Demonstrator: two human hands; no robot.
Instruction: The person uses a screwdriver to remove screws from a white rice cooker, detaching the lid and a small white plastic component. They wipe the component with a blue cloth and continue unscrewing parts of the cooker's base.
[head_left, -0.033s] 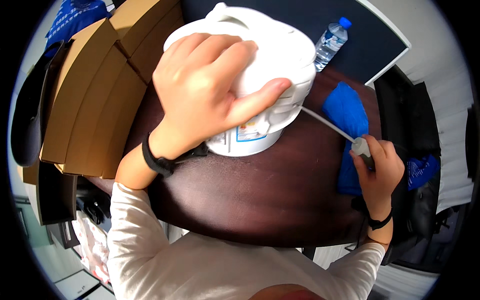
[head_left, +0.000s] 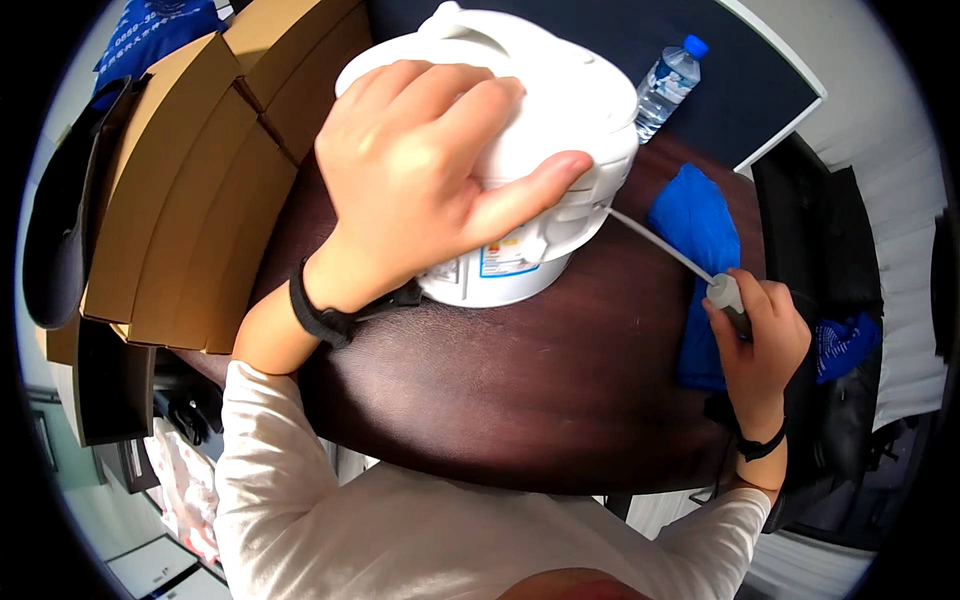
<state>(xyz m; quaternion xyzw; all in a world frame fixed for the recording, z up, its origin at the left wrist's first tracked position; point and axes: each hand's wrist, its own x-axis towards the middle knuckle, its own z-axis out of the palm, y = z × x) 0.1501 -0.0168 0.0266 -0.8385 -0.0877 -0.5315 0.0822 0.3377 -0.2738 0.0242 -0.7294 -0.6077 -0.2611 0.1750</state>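
A white, rounded appliance with a lid (head_left: pixel 575 105) stands on the dark brown table (head_left: pixel 500 400); a label shows low on its front. My left hand (head_left: pixel 410 170) grips its top from the near left, fingers curled over the lid and thumb stretched along the right side. My right hand (head_left: pixel 765 335) is closed around the grey handle of a screwdriver (head_left: pixel 660 245). The long shaft slants up to the left, and its tip meets the appliance's right side, below the lid; whether it sits in a screw or a gap, I cannot tell.
Beside my right hand lies a blue cloth or bag (head_left: pixel 695 215). A water bottle with a blue cap (head_left: pixel 670 85) stands behind the appliance, near a dark panel (head_left: pixel 745 90). Cardboard boxes (head_left: pixel 190 200) line the left side. A black chair or sofa (head_left: pixel 825 250) is at the right.
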